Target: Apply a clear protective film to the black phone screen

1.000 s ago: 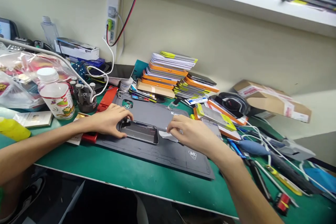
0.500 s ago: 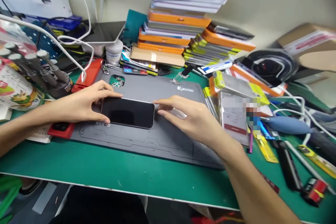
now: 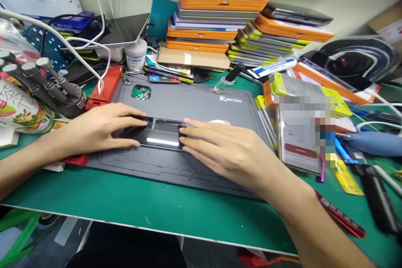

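A smartphone with a dark, glossy screen lies face up on a grey work mat. Light reflects off its glass. My left hand spans the left end, fingers at the far edge and thumb at the near edge, closed around it. At the other end, my right hand rests stretched-out fingertips on the screen and edge; the hand is open and its thumb is hidden. A white item shows partly behind the right hand. Small metal parts lie in the mat's cut-out.
Screwdrivers in a round holder stand at left, near a white jar. Stacked boxes rise at the back. A small glass bottle with a black cap sits on the mat's far edge. Another phone and tools crowd the right.
My right hand has moved onto the right end of the smartphone, its fingers now touching the screen. My left hand stays at the left end. The view has shifted slightly, and a bright reflection now shows.
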A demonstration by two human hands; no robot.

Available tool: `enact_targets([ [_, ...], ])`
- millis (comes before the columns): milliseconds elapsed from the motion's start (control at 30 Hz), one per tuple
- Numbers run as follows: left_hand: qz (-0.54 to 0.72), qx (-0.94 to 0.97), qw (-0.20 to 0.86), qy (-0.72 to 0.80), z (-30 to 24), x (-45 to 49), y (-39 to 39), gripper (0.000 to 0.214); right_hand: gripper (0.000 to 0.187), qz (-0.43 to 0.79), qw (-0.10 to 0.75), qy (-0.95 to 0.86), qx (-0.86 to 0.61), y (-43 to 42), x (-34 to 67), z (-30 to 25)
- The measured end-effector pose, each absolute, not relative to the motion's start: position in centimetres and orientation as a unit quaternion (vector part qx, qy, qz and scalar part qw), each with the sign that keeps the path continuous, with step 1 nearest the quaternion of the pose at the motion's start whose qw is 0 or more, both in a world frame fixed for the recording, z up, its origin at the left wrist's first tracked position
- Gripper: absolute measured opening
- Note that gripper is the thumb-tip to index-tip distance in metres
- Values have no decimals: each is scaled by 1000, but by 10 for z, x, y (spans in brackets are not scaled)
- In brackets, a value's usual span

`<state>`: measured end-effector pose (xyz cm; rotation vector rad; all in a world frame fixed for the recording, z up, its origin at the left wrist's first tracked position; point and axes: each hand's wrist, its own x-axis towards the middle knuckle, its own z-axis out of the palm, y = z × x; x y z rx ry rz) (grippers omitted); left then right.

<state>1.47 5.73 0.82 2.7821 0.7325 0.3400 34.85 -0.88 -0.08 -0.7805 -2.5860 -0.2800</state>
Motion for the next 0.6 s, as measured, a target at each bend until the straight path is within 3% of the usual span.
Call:
enact_targets([
  [367, 134, 963, 84, 218, 11, 18, 54, 32, 26, -121, 197, -937, -260, -21, 346, -5],
  [600, 115, 964, 88, 223, 14, 18, 52, 40, 41, -97, 213, -933, -273, -25, 348, -8],
])
